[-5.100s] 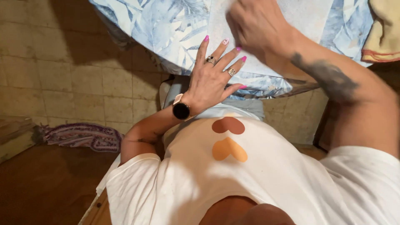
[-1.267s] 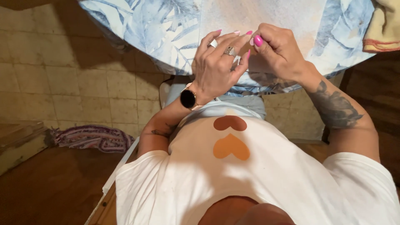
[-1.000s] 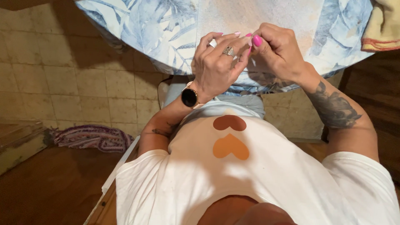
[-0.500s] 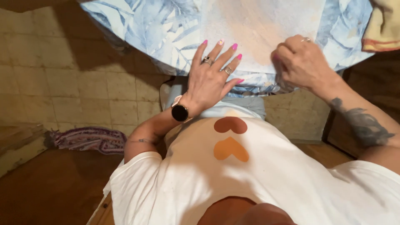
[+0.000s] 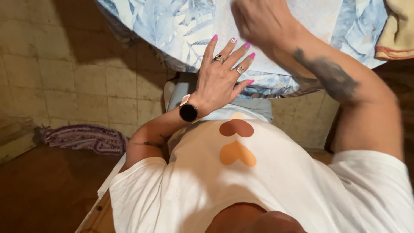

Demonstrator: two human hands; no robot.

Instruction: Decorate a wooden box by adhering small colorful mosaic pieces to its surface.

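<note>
From my head camera, looking down: my left hand (image 5: pixel 222 75) lies flat, fingers spread wide, on the blue leaf-print tablecloth (image 5: pixel 172 26) at the table's near edge; my right hand (image 5: pixel 258 19) reaches further over it, blurred, so I cannot tell its grip. The overhanging cloth could slide if my palm drags; no container shows.

White tee (image 5: pixel 267 190) — black watch (image 5: pixel 188 112), rings (image 5: pixel 218 57)
</note>
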